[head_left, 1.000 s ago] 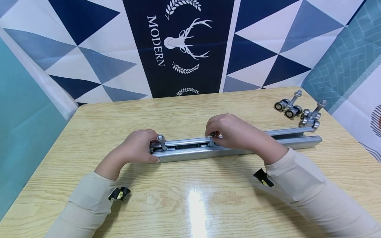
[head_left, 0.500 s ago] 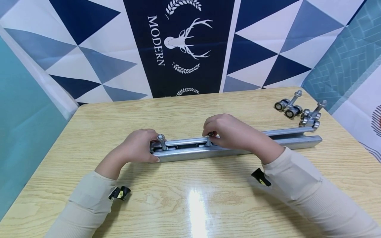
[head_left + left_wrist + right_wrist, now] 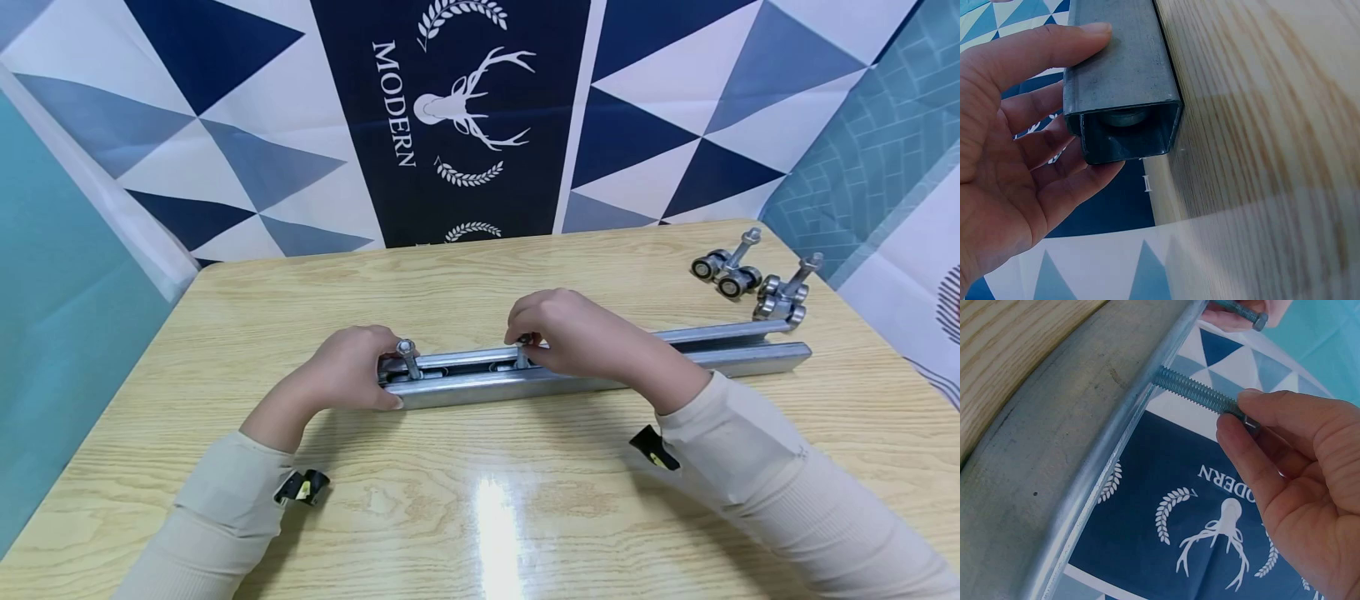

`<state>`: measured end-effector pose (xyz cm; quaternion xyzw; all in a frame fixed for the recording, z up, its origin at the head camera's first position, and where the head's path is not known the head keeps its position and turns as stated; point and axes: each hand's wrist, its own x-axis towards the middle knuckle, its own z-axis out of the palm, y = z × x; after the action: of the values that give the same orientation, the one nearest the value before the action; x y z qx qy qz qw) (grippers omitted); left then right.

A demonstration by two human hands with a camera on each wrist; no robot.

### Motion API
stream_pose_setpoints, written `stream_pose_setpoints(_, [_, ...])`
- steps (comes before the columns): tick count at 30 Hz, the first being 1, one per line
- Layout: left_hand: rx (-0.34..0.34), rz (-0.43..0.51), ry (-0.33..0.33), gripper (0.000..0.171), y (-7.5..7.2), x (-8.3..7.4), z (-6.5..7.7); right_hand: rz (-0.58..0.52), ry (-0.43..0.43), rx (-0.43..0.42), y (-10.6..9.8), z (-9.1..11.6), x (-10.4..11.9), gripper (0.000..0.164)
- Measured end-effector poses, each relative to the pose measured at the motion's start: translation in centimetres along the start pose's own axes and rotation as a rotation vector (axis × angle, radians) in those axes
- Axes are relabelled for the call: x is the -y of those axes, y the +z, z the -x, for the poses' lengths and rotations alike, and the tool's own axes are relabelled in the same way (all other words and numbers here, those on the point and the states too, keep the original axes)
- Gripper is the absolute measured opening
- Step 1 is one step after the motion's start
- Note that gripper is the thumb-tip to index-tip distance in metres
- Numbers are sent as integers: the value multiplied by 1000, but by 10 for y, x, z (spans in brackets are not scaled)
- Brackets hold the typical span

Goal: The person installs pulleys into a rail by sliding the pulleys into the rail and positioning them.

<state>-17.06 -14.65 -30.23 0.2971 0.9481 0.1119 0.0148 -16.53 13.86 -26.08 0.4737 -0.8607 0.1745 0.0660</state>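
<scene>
A long galvanized steel C-channel track (image 3: 480,392) lies slot-up across the table. My left hand (image 3: 351,367) grips its left end, thumb on the near wall and fingers round the far side. Just inside that end, a roller trolley's bolt (image 3: 408,360) sticks up through the slot. Farther right along the track, my right hand (image 3: 566,333) pinches the top of a second trolley's threaded bolt (image 3: 1194,389) between thumb and fingertips. This trolley's body sits down in the channel, mostly hidden. In the left wrist view a rounded metal roller (image 3: 1125,117) shows inside the track's open end.
Two more roller trolleys stand at the table's back right, one with dark wheels (image 3: 723,271) and another (image 3: 783,296) close behind the track's right end. A patterned cloth (image 3: 465,125) hangs behind the wooden table (image 3: 420,508).
My right hand has slid a short way left along the track, and the pinched trolley bolt has moved left with it. My left hand and the track stay put.
</scene>
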Motion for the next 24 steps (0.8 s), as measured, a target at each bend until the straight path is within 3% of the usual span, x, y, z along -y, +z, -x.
stream_pose_setpoints(10, [10,-2,-3,52,0,0,0,-3,-10,-11,0,3,0,16])
stream_pose_setpoints(24, [9,-2,-3,52,-1,-1,0,-15,38,-47,-5,12,-2,23])
